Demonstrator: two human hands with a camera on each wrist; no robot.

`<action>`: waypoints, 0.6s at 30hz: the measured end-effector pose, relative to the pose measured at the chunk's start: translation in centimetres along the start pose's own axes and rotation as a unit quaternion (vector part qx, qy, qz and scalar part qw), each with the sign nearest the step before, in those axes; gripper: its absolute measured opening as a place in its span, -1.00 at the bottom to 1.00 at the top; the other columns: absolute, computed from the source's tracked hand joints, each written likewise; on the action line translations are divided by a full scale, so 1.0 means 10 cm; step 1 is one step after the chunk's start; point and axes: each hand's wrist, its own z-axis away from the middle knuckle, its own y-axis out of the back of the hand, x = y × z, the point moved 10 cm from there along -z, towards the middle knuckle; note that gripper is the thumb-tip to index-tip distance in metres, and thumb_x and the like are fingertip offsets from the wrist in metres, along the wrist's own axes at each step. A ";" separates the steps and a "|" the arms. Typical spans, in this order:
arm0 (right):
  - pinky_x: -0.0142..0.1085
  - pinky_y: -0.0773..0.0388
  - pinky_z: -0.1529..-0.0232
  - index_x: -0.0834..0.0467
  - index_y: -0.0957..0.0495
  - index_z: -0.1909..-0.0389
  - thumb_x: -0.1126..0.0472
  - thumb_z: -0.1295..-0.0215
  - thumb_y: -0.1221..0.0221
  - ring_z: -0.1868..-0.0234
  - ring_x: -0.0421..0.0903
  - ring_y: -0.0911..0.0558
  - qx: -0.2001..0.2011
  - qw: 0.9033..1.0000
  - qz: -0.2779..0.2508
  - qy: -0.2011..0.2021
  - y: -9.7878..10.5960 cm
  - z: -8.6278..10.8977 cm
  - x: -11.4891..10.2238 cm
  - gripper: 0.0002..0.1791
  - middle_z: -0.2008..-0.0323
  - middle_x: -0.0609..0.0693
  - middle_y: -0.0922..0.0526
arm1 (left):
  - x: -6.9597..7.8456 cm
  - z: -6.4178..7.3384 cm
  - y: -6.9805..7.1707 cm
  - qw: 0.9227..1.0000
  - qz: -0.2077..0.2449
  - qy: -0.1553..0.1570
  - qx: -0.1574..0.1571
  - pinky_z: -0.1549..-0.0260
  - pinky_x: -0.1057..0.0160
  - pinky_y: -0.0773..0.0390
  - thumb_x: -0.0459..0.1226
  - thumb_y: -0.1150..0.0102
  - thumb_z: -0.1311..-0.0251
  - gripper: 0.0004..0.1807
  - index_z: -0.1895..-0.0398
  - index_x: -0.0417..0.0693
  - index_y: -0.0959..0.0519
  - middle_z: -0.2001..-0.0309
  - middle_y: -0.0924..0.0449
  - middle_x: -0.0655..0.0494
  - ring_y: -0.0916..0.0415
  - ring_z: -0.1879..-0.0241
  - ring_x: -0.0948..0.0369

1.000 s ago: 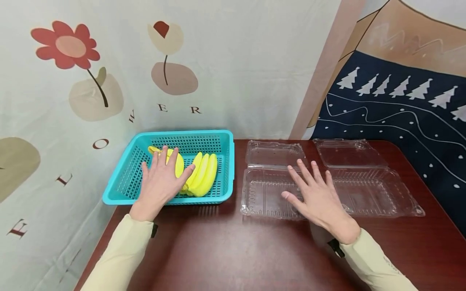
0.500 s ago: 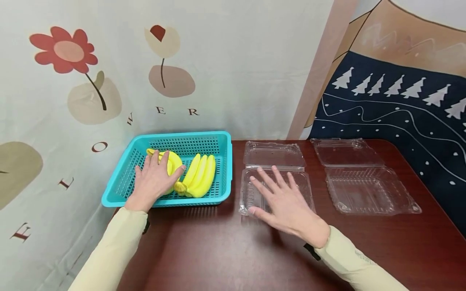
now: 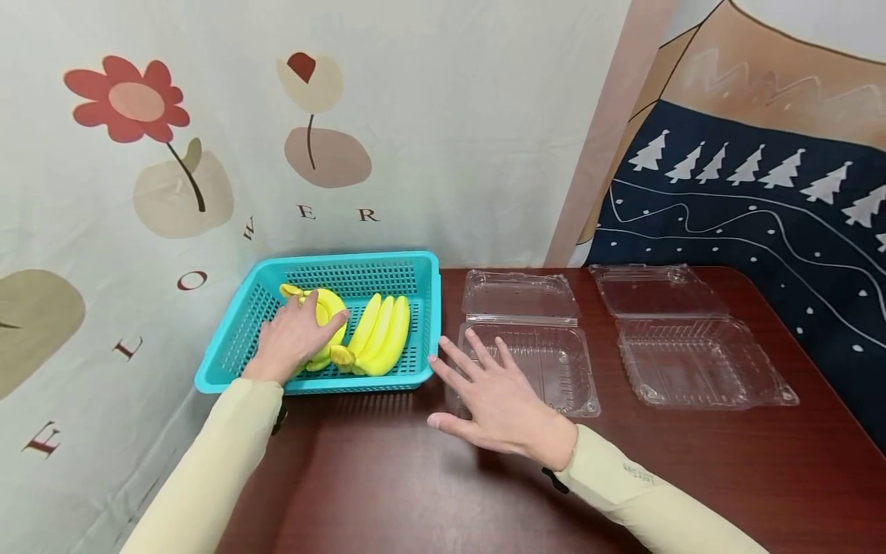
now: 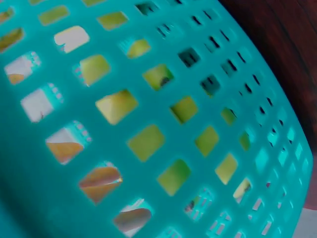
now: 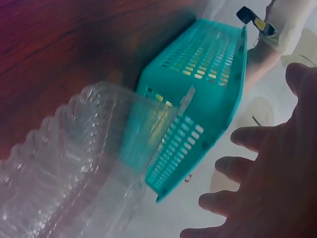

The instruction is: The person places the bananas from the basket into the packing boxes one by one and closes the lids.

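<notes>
In the head view my left hand reaches into the teal basket, over the left bunch of yellow bananas. Its thumb lies across that bunch while the other fingertips are hidden. Through the basket's holes, the left wrist view shows parts of fingers beside the yellow bananas. A second banana bunch lies to the right in the same basket. My right hand, empty with fingers spread, hovers over the near-left part of an opened clear plastic clamshell box, close to the basket's right side.
Another clear clamshell box lies opened farther right, its lid folded back. Both boxes and the basket rest on a dark red-brown table. A printed cloth hangs behind the table.
The left hand has lowered into the basket over the left bunch, its fingers dipping down. The right hand has moved left from between the two boxes toward the basket.
</notes>
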 end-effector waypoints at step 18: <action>0.36 0.01 -0.47 -0.11 -0.18 -0.63 -0.54 -0.43 0.19 -0.61 0.24 -0.06 -0.013 1.000 0.009 0.011 -0.10 -0.05 -0.09 -0.09 -0.64 -0.04 -0.05 | -0.16 -0.21 -0.30 0.997 -0.022 0.019 -0.074 -0.06 -0.44 -0.41 0.36 0.01 -0.32 0.17 -0.66 -0.25 0.14 -0.42 -0.10 -0.65 -0.27 -0.30 -0.45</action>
